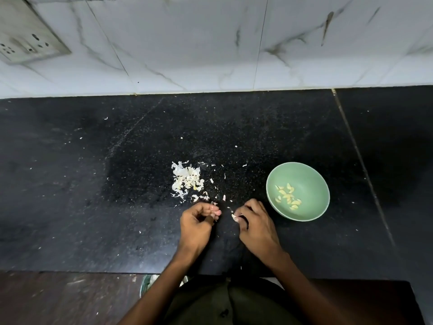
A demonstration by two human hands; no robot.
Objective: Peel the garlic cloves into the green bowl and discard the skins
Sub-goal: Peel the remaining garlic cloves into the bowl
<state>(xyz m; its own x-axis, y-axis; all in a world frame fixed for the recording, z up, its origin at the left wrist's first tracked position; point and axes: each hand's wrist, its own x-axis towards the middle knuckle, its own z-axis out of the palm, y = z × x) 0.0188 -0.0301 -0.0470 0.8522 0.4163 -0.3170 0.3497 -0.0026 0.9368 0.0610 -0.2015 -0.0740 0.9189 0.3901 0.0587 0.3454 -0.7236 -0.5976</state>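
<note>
Both hands hover over the table (70, 184): right hand (254, 222) pinches a garlic clove (235, 217) near the green bowl (304, 174); left hand (199, 221) curls, contents unclear, beside discarded skins (186, 180).

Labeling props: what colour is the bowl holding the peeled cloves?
Pale green bowl, clearest in the head view.

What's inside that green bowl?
The green bowl holds a small cluster of peeled garlic cloves, pale yellow, lying on its bottom. Nothing covers them, though any clove lying under the others would not show.
</note>
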